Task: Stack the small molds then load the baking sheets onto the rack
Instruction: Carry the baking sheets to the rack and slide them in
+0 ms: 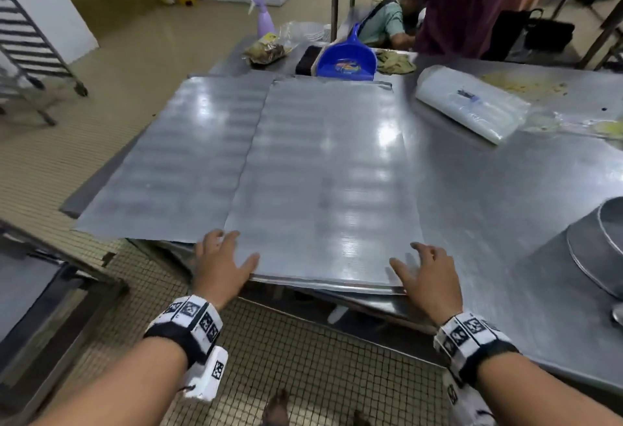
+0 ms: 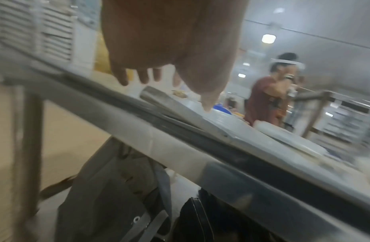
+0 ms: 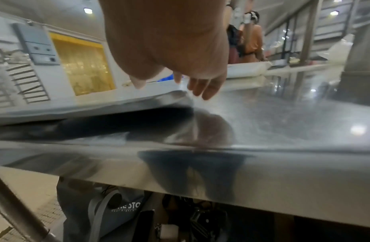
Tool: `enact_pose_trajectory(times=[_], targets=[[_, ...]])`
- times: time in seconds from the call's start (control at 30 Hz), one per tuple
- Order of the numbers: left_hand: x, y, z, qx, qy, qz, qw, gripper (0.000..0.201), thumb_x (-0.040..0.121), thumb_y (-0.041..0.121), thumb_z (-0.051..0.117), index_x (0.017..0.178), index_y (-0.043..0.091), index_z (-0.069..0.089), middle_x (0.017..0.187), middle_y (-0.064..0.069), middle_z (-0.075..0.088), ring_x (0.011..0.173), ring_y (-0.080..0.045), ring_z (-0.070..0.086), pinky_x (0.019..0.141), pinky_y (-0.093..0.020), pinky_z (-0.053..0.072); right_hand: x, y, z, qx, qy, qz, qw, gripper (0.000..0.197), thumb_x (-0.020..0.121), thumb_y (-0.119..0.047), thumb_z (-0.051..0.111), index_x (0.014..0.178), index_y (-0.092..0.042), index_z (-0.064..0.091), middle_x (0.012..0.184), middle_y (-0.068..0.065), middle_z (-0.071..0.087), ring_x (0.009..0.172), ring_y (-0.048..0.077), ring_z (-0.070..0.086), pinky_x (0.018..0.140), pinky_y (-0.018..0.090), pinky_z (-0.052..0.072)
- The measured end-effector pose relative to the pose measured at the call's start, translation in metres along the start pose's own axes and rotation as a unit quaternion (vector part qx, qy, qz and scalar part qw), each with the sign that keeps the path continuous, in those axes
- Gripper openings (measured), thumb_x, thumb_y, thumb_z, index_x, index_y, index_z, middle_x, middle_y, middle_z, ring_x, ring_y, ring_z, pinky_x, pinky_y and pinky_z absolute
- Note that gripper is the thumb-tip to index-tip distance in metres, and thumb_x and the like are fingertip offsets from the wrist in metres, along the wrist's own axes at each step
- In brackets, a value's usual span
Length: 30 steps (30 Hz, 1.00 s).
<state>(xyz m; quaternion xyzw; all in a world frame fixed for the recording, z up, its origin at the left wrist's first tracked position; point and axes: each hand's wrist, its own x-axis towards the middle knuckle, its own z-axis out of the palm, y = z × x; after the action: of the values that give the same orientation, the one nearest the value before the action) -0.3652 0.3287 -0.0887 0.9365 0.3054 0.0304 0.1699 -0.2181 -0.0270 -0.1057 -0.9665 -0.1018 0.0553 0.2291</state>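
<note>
Two flat grey baking sheets lie side by side on the steel table (image 1: 505,216). The right sheet (image 1: 323,183) overlaps the left sheet (image 1: 175,162), and both overhang the table's near edge. My left hand (image 1: 224,253) hovers with spread fingers at the near left corner of the right sheet. My right hand (image 1: 421,267) hovers with spread fingers at its near right corner. Neither hand grips anything. In the wrist views the left hand (image 2: 159,78) and right hand (image 3: 179,81) show straight fingers just above the sheet's edge (image 3: 86,104). The tall wheeled rack (image 1: 30,44) stands at far left.
A blue dustpan (image 1: 347,59), a purple spray bottle (image 1: 264,19), a food bag (image 1: 266,49) and a plastic-wrapped roll (image 1: 472,105) lie at the table's far side. Round metal pans (image 1: 600,247) sit at right. A person in maroon (image 1: 472,4) stands beyond; another table edge (image 1: 40,277) lies near left.
</note>
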Motion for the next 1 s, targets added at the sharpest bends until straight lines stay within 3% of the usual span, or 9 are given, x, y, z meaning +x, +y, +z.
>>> enact_pose_trajectory(times=[0.07,0.17,0.27,0.4,0.57,0.7,0.77,0.83,1.0], targets=[[-0.004,-0.008,0.003,-0.043,-0.025,-0.134,0.99,0.073,0.087,0.055,0.068,0.145,0.017,0.044,0.148,-0.017,0.041,0.134,-0.042,0.04,0.106,-0.05,0.039,0.006,0.013,-0.001,-0.002,-0.056,0.049,0.997,0.075,0.086,-0.062,0.062,0.143,-0.017,0.045,0.142,0.014,0.046,0.128,0.034,0.046,0.102,0.043,0.043],[-0.01,-0.01,0.014,-0.219,-0.018,-0.19,0.957,0.055,0.09,0.036,0.073,0.133,0.008,0.054,0.132,-0.019,0.06,0.121,-0.039,0.058,0.094,-0.04,0.045,0.009,0.017,0.005,0.006,-0.081,0.068,0.994,0.084,0.083,-0.061,0.066,0.146,-0.013,0.038,0.141,0.019,0.042,0.127,0.039,0.045,0.1,0.043,0.045],[-0.013,-0.006,0.019,-0.289,0.017,-0.191,0.938,0.04,0.088,0.021,0.076,0.124,0.009,0.063,0.12,-0.015,0.07,0.111,-0.033,0.065,0.092,-0.037,0.049,0.012,0.021,0.009,0.036,-0.086,0.106,0.99,0.085,0.078,-0.064,0.069,0.139,-0.01,0.043,0.139,0.017,0.041,0.126,0.039,0.044,0.1,0.045,0.046],[-0.014,-0.006,0.016,-0.284,0.004,-0.212,0.935,0.047,0.085,0.023,0.078,0.127,0.013,0.061,0.123,-0.012,0.068,0.111,-0.034,0.064,0.098,-0.044,0.05,0.013,0.024,0.006,0.028,-0.093,0.113,0.989,0.075,0.075,-0.068,0.064,0.123,-0.012,0.052,0.13,0.014,0.045,0.117,0.035,0.048,0.092,0.047,0.05],[-0.03,-0.009,0.015,-0.336,-0.021,-0.181,0.924,0.051,0.085,0.014,0.078,0.132,0.016,0.059,0.118,-0.006,0.068,0.109,-0.029,0.064,0.098,-0.042,0.05,0.005,0.027,0.002,0.033,-0.076,0.132,0.988,0.086,0.082,-0.065,0.06,0.146,-0.013,0.037,0.146,0.017,0.039,0.131,0.036,0.043,0.1,0.05,0.044],[-0.036,-0.023,0.0,-0.351,-0.084,-0.138,0.922,0.062,0.08,0.004,0.082,0.135,0.016,0.054,0.116,-0.002,0.064,0.109,-0.026,0.061,0.097,-0.038,0.048,-0.004,0.029,0.003,0.048,-0.068,0.144,0.986,0.089,0.078,-0.065,0.067,0.145,-0.014,0.038,0.146,0.016,0.041,0.131,0.034,0.045,0.103,0.05,0.046],[-0.033,-0.032,-0.009,-0.337,-0.139,-0.12,0.923,0.067,0.076,0.005,0.086,0.13,0.024,0.05,0.113,0.003,0.063,0.11,-0.025,0.061,0.098,-0.039,0.049,-0.01,0.027,0.004,0.051,-0.069,0.156,0.984,0.089,0.076,-0.063,0.071,0.144,-0.014,0.04,0.144,0.016,0.042,0.128,0.034,0.047,0.102,0.05,0.047],[-0.025,-0.041,-0.014,-0.321,-0.177,-0.109,0.924,0.068,0.073,0.007,0.088,0.126,0.022,0.048,0.112,0.004,0.063,0.111,-0.025,0.061,0.1,-0.04,0.048,-0.015,0.024,0.007,0.052,-0.066,0.17,0.982,0.089,0.076,-0.062,0.073,0.143,-0.014,0.041,0.142,0.017,0.043,0.127,0.035,0.048,0.101,0.05,0.047],[0.003,-0.049,-0.011,-0.317,-0.137,-0.137,0.929,0.063,0.084,0.038,0.081,0.131,0.007,0.052,0.123,-0.009,0.066,0.107,-0.025,0.064,0.096,-0.042,0.051,-0.033,0.012,0.015,0.056,-0.067,0.207,0.975,0.092,0.072,-0.063,0.075,0.142,-0.014,0.042,0.141,0.016,0.048,0.126,0.035,0.05,0.101,0.05,0.048]])
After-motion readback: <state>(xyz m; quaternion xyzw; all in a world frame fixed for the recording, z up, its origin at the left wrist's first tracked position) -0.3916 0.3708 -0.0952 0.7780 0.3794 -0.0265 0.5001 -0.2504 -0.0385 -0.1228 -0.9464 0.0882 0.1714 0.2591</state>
